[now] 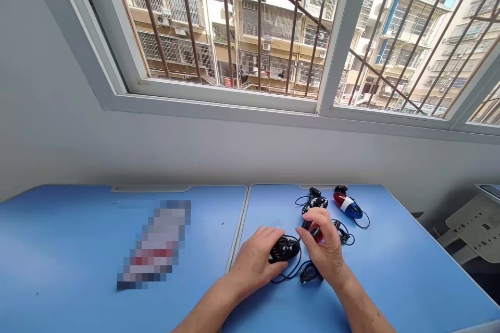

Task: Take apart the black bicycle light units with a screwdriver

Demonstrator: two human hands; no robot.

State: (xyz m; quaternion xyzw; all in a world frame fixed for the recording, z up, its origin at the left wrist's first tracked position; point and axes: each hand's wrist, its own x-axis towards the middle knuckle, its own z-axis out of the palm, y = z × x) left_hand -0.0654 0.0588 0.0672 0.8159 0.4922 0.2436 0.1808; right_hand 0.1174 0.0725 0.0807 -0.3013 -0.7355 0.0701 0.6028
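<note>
My left hand (258, 254) is curled around a black oval bike horn (284, 248), thumb low and fingers over its near end. A thin black cord (294, 272) loops over and below this horn. At its far end my right hand (325, 242) has thumb and index finger bent toward each other, seemingly on the cord; the exact contact is small and hard to see. Behind those fingers, a red-and-black horn (317, 234) is partly hidden. Just below the right hand lies a black coiled cord with a small part (310, 272).
Farther back lie a black-and-white patterned horn (318, 203) and a red, white and blue horn (349, 205) with its cord. Another small corded part (344, 233) rests right of my hand. A blurred-out object (156, 244) lies on the left blue table (70, 250). A barred window is above.
</note>
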